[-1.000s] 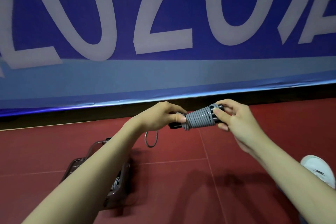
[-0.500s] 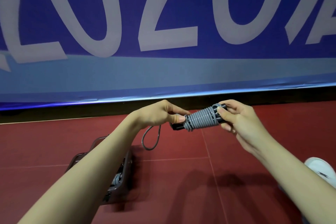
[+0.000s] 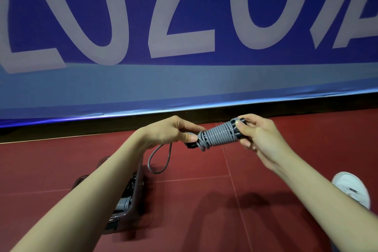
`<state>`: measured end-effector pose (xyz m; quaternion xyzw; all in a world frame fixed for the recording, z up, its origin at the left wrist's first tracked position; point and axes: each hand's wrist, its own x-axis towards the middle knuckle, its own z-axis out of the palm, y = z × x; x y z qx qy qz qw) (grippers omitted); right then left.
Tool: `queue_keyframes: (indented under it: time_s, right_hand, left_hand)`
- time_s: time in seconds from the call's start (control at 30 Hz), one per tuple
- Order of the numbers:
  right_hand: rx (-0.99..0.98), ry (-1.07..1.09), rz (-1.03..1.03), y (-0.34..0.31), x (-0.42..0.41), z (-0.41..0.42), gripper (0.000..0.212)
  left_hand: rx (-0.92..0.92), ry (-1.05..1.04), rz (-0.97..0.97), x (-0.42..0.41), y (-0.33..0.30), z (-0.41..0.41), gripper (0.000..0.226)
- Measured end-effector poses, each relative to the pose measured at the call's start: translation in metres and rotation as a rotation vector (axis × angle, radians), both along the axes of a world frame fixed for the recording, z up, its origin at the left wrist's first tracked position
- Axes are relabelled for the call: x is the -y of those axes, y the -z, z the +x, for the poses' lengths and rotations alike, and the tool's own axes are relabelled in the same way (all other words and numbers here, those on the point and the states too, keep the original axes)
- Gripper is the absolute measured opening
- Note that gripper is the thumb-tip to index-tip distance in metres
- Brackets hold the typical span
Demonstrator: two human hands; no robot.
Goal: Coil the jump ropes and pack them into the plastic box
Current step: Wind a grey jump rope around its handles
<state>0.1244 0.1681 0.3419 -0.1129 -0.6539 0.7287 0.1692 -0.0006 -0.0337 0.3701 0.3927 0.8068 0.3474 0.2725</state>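
Jump rope [image 3: 217, 136]: grey cord wound in tight turns round black handles, bundle held level in the air between both hands, above the red floor [image 3: 204, 200]. Left hand [image 3: 173, 131]: fingers curled round the bundle's left end, thumb on the coils. Right hand [image 3: 257, 133]: fingers pinching the right end, thumb on the last turn. Loose loop [image 3: 158, 159]: one slack bight of cord hanging below the left hand. Plastic box [image 3: 135, 208]: on the floor under the left forearm, partly hidden, grey coils showing inside. White shoe [image 3: 351, 188]: at right edge. Blue banner [image 3: 184, 80]: large pale letters, behind
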Motion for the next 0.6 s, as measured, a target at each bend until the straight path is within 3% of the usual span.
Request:
queue_keyframes:
  time_s: [0.27,0.43,0.6]
  right_hand:
    - [0.023,0.007,-0.031,0.0,-0.004,0.0,0.009]
    - [0.037,0.014,-0.028,0.001,-0.007,0.0,0.011]
    - [0.037,0.025,-0.022,0.001,-0.007,0.0,0.01]
  left_hand:
    - [-0.02,-0.112,0.025,-0.006,-0.001,0.007,0.028]
    - [-0.078,-0.122,0.116,-0.011,0.004,0.011,0.025]
    - [-0.093,-0.1,0.084,-0.014,0.007,0.008,0.028]
